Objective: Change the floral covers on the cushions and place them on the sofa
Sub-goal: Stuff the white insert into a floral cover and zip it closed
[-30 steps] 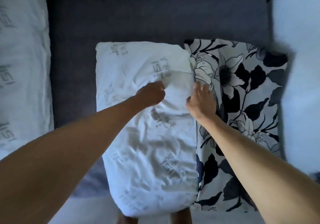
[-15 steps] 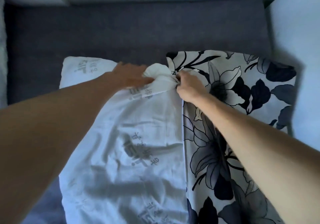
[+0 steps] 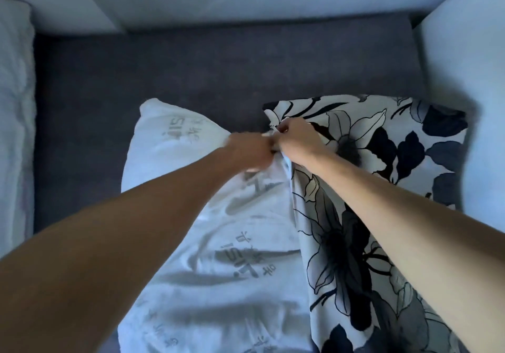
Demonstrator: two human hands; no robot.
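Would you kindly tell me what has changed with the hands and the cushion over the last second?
Both hands moved up to the cushion's far corner: the left hand now bunches the white cushion, and the right hand grips the floral cover edge. Cushion and cover stay side by side on the sofa seat.

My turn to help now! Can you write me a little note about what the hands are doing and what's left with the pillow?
Left hand: fingers curled on the far right corner of the white cushion; it is blurred.
Right hand: pinches the edge of the floral cover at its far left corner.
Both lie side by side on the dark sofa seat, cover on the right.
Done: cushion and cover are lined up, corners meeting.
Left: work the cushion inside the cover, close it, set it on the sofa. Another white cushion waits at the left edge.
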